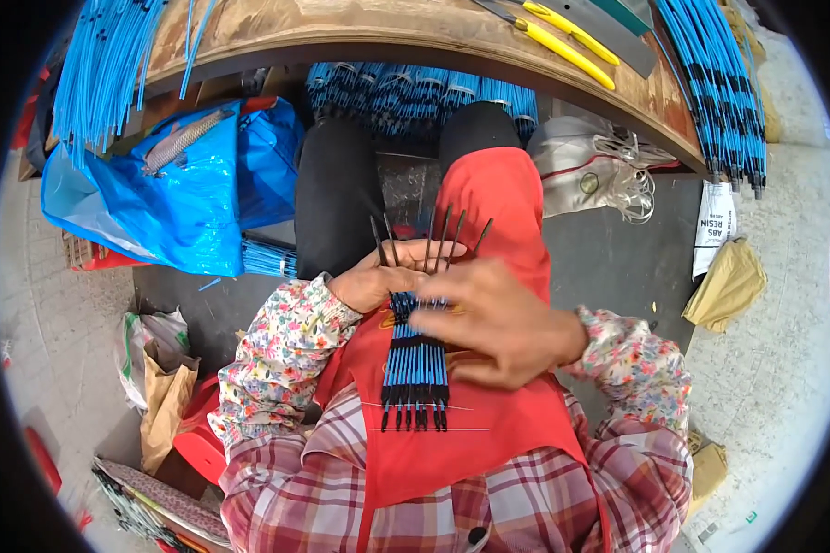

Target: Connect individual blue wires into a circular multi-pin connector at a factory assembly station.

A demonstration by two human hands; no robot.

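Plaid shirt [290, 498]: nearest us, it sits on the body side of all our fingers, partly covered by a red apron [516, 433].
Thin wires [468, 429]: two of them cross the strip's near end, well back from our left fingers; we would do well not to snag or bend them.
Blue strip [415, 364]: slim blue rods with black bands run from under our left fingers back toward our waist, lying on the apron.
Left hand [383, 279]: we hold the far end of the strip between thumb and fingers; a firm, level pinch should stop the rods crossing.
Right hand [493, 323]: blurred, over the strip's right side and just beside our left fingers; we cannot tell whether its fingers grip anything. Light, even handling from band to band seems best.
Black rods [444, 238]: they fan out beyond our left fingertips; we should watch their spacing, since any that lean together could tangle.
Dark trousers [332, 175]: our knees lie past the fingertips, making a base worth holding steady.
Blue bag [189, 212]: left of our left fingers and farther out.
Workbench [277, 28]: farthest ahead of our fingers, bearing yellow-handled cutters [567, 51] and more blue rods [719, 92].
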